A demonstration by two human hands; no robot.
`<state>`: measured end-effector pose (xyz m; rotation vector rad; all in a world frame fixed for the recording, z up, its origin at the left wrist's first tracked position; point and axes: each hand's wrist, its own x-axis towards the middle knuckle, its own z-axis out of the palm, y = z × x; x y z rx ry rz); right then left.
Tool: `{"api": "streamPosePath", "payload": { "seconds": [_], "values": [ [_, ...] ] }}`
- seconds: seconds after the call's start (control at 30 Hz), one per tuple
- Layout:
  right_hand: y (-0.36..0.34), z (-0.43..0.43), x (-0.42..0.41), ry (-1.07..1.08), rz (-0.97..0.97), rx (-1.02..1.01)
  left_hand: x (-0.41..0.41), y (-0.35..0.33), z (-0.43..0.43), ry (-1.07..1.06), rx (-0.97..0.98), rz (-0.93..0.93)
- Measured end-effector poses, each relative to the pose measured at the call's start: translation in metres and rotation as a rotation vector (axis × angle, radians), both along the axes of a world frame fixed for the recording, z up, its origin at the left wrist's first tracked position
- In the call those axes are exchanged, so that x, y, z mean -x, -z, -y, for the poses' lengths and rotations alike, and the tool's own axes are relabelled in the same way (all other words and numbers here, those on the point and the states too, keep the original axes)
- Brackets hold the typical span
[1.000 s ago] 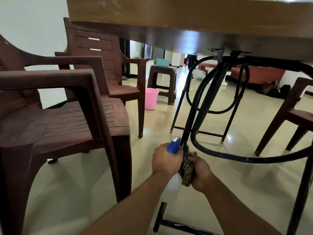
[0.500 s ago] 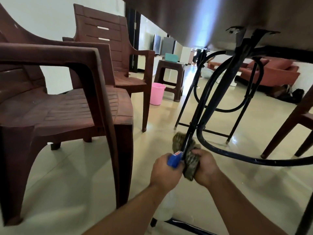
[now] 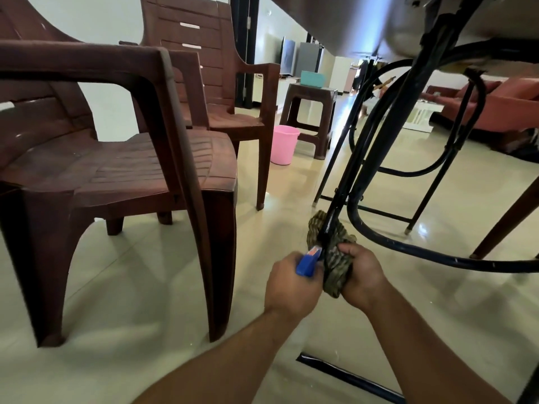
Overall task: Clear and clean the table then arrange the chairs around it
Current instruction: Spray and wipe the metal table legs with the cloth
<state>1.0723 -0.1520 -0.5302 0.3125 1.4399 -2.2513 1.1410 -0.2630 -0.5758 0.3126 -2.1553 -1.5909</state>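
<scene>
Table point(image 3: 350, 21): black leg point(image 3: 339, 193) slants to lower centre, olive cloth point(image 3: 335, 258) wrapped round it, blue spray bottle point(image 3: 306, 262) alongside. Two brown chairs point(image 3: 116, 176) left.

- A single head-worn view sits low, under the table point(image 3: 335, 24), and faces forward across the floor point(image 3: 145, 272).
- The left hand point(image 3: 291, 284) and right hand point(image 3: 361, 275) are close, at lower centre.

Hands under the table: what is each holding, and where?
Left hand grips the spray bottle at its blue head; right hand grips the cloth wrapped round the table leg.
</scene>
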Motion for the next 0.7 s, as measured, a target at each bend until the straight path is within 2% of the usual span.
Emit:
{"api": "streamPosePath", "payload": {
  "seconds": [0.1, 0.2, 0.3, 0.37, 0.4, 0.43, 0.53, 0.57, 0.63, 0.7],
  "values": [
    [0.009, -0.001, -0.005, -0.053, 0.017, -0.06, -0.009, 0.024, 0.005, -0.053, 0.009, 0.137],
    [0.011, 0.002, -0.004, -0.079, 0.015, -0.101, -0.01, 0.01, 0.002, -0.013, -0.016, 0.045],
    [0.0, 0.002, 0.007, -0.004, -0.035, 0.073, 0.0, -0.006, 0.002, -0.023, -0.045, 0.003],
    [-0.001, 0.001, 0.009, 0.038, -0.059, 0.227, 0.0, 0.009, 0.005, -0.055, -0.008, 0.095],
    [0.007, 0.001, 0.006, 0.037, -0.053, 0.239, -0.006, 0.025, 0.007, -0.074, 0.008, 0.168],
    [0.02, 0.003, 0.001, 0.023, -0.022, 0.201, -0.014, 0.041, 0.009, -0.087, 0.015, 0.238],
    [0.069, 0.012, -0.021, -0.088, 0.083, -0.145, -0.04, 0.088, 0.014, -0.078, -0.025, 0.381],
    [0.08, 0.013, -0.025, -0.12, 0.107, -0.203, -0.046, 0.099, 0.016, -0.068, -0.034, 0.402],
    [0.085, 0.014, -0.024, -0.127, 0.118, -0.171, -0.051, 0.113, 0.02, -0.054, -0.048, 0.433],
    [0.08, 0.011, -0.014, -0.042, 0.092, -0.013, -0.054, 0.122, 0.022, -0.045, -0.05, 0.463]
  ]
}}
